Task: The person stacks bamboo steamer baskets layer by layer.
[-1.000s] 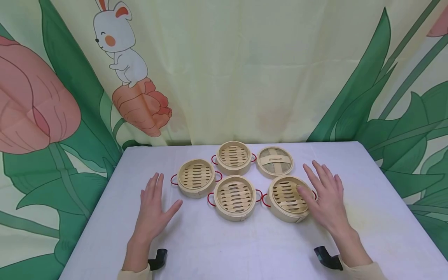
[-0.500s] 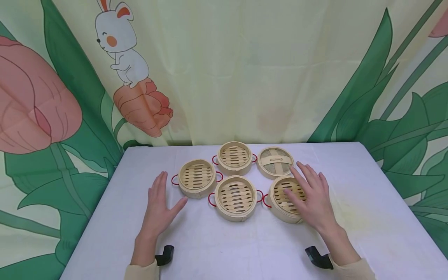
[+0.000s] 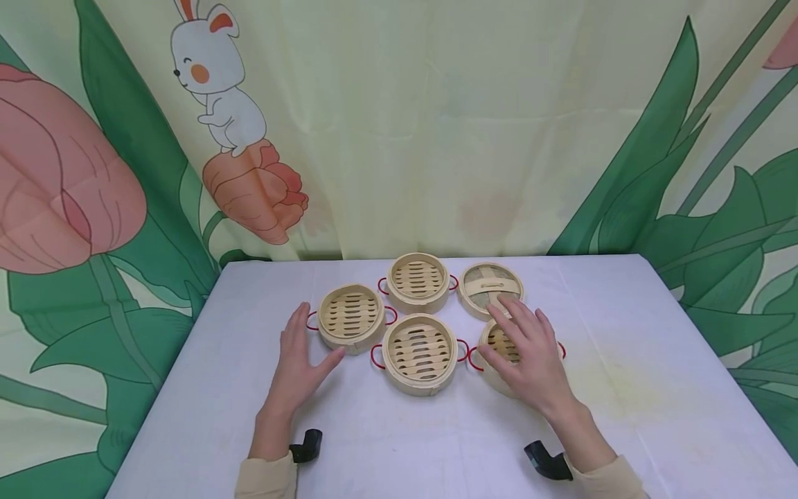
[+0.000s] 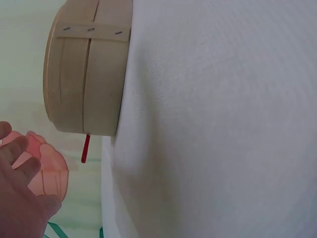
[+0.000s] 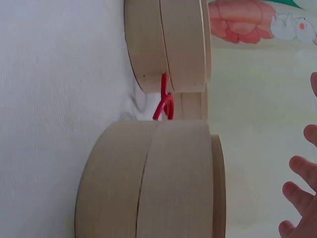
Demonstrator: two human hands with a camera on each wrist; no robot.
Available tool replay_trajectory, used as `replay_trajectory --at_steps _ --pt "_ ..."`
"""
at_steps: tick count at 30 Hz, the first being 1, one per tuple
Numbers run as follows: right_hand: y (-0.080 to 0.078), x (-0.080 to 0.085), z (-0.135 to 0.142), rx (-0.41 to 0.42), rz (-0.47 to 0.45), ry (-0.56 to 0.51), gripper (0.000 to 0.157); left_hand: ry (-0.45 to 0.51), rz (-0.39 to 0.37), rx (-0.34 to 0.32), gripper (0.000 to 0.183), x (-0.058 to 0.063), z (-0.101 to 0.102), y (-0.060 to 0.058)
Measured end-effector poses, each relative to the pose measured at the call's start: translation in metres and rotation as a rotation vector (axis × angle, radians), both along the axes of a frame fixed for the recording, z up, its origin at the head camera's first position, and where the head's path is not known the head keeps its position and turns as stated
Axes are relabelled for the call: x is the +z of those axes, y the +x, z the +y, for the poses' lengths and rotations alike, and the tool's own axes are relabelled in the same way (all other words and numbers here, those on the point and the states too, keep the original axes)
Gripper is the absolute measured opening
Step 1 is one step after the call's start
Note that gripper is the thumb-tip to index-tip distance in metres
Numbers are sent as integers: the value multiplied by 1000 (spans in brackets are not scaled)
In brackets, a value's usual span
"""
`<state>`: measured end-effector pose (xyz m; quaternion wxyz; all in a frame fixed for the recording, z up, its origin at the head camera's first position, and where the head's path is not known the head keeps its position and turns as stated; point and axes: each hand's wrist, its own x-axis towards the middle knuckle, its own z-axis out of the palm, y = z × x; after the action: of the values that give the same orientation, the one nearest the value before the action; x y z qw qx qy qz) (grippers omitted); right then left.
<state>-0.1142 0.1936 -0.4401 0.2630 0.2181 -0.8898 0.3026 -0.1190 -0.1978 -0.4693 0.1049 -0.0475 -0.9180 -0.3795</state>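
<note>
Several round bamboo steamer baskets with red handles sit on the white-covered table. My left hand [image 3: 299,364], fingers straight and thumb spread, hovers beside the left steamer basket [image 3: 351,315] and holds nothing. Over the front right steamer basket [image 3: 499,344] my right hand [image 3: 530,357] is held with spread fingers, hiding much of that basket. The right wrist view shows its fingers above the rim of the near steamer basket [image 5: 168,183], apart from it. Between the hands stands the front middle steamer basket [image 3: 419,353]. Behind it is the back steamer basket [image 3: 416,281].
A bamboo steamer lid [image 3: 489,284] with a strap handle lies at the back right, partly behind the right fingertips. A printed curtain [image 3: 430,138] hangs along the far edge of the table [image 3: 399,450]. Black angled pieces [image 3: 548,461] stick out by both wrists.
Both hands have moved inward, the left one toward the left basket and the right one leftward across the front right basket. The baskets and lid have stayed in place.
</note>
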Motion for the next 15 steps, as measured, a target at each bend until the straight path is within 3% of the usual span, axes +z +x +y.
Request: replay_trajectory --at_steps 15 --pt "1 -11 -22 113 7 64 69 44 -48 -34 112 -7 2 -14"
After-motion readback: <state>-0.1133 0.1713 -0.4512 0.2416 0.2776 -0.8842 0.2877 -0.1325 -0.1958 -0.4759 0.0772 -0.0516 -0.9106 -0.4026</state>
